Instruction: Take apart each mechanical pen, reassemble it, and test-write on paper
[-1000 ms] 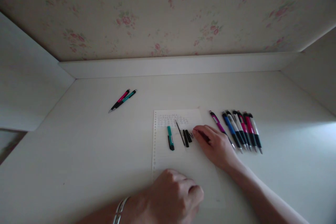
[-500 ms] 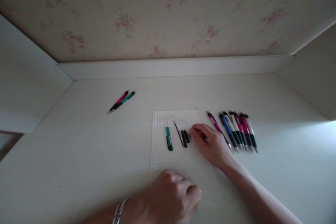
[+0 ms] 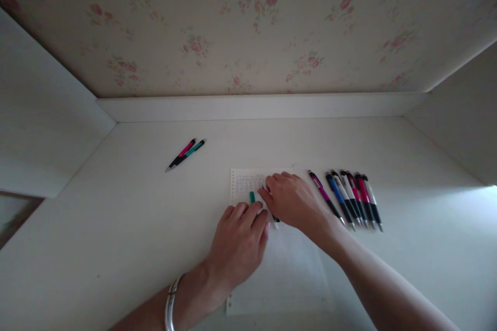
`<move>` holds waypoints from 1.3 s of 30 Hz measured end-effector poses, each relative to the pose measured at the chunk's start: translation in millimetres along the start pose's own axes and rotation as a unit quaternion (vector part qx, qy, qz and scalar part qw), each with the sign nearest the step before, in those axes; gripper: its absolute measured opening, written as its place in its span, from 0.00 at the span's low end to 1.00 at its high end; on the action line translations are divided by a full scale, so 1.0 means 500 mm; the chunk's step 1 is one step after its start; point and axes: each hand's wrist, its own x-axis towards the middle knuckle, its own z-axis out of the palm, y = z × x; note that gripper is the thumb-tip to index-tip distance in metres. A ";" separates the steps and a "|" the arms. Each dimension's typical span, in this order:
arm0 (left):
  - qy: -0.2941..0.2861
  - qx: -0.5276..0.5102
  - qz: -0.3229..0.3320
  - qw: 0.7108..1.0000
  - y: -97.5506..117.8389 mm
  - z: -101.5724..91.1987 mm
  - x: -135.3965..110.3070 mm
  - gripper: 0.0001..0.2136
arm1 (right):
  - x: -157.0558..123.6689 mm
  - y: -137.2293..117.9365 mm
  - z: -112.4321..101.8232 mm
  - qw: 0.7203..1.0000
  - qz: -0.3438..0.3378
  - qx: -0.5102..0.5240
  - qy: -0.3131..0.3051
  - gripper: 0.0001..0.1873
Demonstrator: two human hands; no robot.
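head view: bending left hand (image 3: 240, 235) over teal pen barrel (image 3: 252, 197) on hole-punched paper (image 3: 287, 269), fingers close together, covering lower end; can't tell if gripping. curling right hand (image 3: 291, 199) just beside, over small dark pen parts (image 3: 275, 219) on same paper; can't tell if holding any. too small to read: handwriting (image 3: 248, 182) near paper's top. lying right on table (image 3: 116, 227): purple pen (image 3: 320, 187), then row of pens (image 3: 353, 197). lying upper left, touching: pink and teal pens (image 3: 190, 152).
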 end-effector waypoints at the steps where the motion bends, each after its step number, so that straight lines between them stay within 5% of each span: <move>1: -0.002 0.010 -0.002 1.000 -0.003 0.003 0.000 0.09 | 0.005 -0.001 0.002 1.000 -0.012 -0.005 -0.005 0.14; 28: 0.042 0.053 -0.036 0.997 -0.019 0.027 0.021 0.07 | 0.022 -0.010 0.004 0.995 -0.067 -0.042 -0.056 0.11; 39: 0.048 0.058 -0.022 0.997 -0.023 0.032 0.015 0.04 | 0.018 -0.019 0.003 0.997 -0.040 -0.041 -0.057 0.14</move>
